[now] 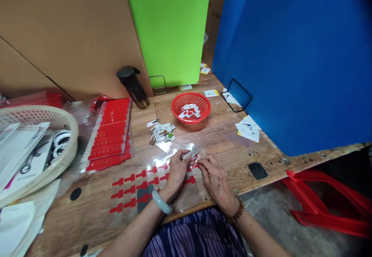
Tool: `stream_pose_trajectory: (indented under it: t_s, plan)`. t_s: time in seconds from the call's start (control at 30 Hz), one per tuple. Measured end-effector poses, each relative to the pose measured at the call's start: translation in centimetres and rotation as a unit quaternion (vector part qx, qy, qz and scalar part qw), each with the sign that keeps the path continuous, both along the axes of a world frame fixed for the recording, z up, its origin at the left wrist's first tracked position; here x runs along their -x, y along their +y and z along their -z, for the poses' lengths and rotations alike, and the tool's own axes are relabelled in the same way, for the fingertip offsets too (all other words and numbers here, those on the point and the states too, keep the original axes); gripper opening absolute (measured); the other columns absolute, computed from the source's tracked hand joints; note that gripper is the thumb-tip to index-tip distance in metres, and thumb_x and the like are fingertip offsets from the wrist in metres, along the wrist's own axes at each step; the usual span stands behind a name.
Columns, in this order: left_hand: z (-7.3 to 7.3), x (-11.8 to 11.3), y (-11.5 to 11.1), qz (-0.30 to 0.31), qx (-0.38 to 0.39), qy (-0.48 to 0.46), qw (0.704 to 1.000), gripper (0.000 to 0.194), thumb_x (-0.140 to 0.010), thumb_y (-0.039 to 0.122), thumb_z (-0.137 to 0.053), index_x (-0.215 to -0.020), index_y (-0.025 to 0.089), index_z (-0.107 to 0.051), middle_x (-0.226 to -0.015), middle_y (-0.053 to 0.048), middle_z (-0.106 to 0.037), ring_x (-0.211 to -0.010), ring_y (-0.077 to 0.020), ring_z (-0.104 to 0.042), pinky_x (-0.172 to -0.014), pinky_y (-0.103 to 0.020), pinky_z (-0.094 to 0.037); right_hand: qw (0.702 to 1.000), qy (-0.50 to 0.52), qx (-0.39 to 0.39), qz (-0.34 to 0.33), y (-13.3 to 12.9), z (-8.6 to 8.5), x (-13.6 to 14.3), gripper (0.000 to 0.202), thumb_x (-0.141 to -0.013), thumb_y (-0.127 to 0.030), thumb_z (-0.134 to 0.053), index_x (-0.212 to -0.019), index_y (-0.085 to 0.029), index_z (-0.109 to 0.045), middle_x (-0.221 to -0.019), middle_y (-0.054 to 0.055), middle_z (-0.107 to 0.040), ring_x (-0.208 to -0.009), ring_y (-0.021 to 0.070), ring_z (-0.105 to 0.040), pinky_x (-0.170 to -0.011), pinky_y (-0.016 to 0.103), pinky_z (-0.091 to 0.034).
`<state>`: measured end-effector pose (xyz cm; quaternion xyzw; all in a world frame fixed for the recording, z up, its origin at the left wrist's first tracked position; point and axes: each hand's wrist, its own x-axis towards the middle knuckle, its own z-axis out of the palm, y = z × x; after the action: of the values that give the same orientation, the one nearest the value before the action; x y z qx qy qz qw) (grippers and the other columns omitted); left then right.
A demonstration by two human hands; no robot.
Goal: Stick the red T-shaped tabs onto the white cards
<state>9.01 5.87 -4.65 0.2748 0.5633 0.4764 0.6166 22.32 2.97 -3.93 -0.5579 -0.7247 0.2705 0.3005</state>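
Observation:
My left hand [176, 168] is closed on a small flat metal plate [190, 153], with the thumb on top and the plate's slotted end pointing left. Close beside it, my right hand [215, 179] has thumb and fingers pinched together; whatever they hold is too small to make out. Both hands are over a clear sheet [128, 182] bearing rows of red T-shaped stickers [141, 174], partly hidden by my left hand and wrist. Just beyond lies a loose pile of similar metal plates [162, 134]. A red basket [176, 108] behind holds several white-and-red pieces [190, 111].
Stacked red sticker sheets [109, 133] and a cream basket [74, 133] of packaged goods occupy the left. A dark tumbler [133, 88] stands behind. Green [174, 28] and blue [290, 63] panels rise at the back and right. Printed cards [247, 130] lie near the blue panel; a red stool [325, 206] is lower right.

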Motion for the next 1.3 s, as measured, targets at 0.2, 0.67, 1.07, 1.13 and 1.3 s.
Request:
stream_pose_trajectory:
  t_s: [0.2,0.67,1.07,1.13,1.3]
  plan:
    - [-0.5,-0.2,-0.1,-0.011,-0.012,0.001,1.000,0.018,-0.068,0.018,-0.071,-0.084,0.016,-0.061,-0.079,-0.004,-0.071,-0.073,-0.0176,-0.070,-0.070,-0.029,-0.055,1.000,0.010,0.005,0.016,0.1,-0.4,0.3,0.018,-0.091,-0.013,-0.040,-0.084,-0.022,-0.054,-0.087,0.004,-0.055,-0.083,0.0190,-0.054,-0.076,0.032,-0.043]
    - [-0.7,0.6,0.3,0.000,0.065,-0.077,0.995,0.019,-0.072,0.005,-0.066,-0.089,0.013,-0.058,-0.080,-0.008,-0.071,-0.074,-0.0168,-0.071,-0.070,-0.025,-0.056,0.993,0.108,0.045,-0.002,-2.3,-2.5,-0.6,0.011,-0.090,-0.018,-0.044,-0.082,-0.022,-0.050,-0.086,0.003,-0.053,-0.086,0.0183,-0.052,-0.080,0.031,-0.041]
    - [-5.0,4.2,-3.3,0.104,0.136,-0.146,0.974,0.033,-0.069,-0.003,-0.064,-0.099,0.008,-0.057,-0.075,-0.012,-0.073,-0.068,-0.0165,-0.071,-0.069,-0.022,-0.057,0.971,0.197,0.128,0.045,-0.4,-3.5,0.2,0.006,-0.079,-0.022,-0.055,-0.073,-0.020,-0.053,-0.070,-0.003,-0.056,-0.069,0.0138,-0.053,-0.067,0.025,-0.040]
    - [-5.1,4.4,-3.6,0.106,0.138,-0.141,0.975,0.033,-0.069,-0.003,-0.064,-0.100,0.008,-0.057,-0.077,-0.013,-0.074,-0.068,-0.0164,-0.071,-0.069,-0.022,-0.057,0.971,0.200,0.127,0.020,-0.5,-3.4,0.7,0.006,-0.079,-0.019,-0.054,-0.072,-0.020,-0.052,-0.070,-0.003,-0.055,-0.068,0.0132,-0.053,-0.067,0.025,-0.040]
    - [-5.3,4.4,-3.9,0.119,0.135,-0.131,0.975,0.034,-0.066,-0.001,-0.067,-0.098,0.007,-0.057,-0.082,-0.015,-0.074,-0.070,-0.0161,-0.071,-0.070,-0.022,-0.056,0.972,0.196,0.127,-0.012,-0.6,-3.4,1.3,0.008,-0.079,-0.015,-0.052,-0.073,-0.020,-0.051,-0.069,-0.004,-0.054,-0.065,0.0119,-0.052,-0.063,0.023,-0.040]
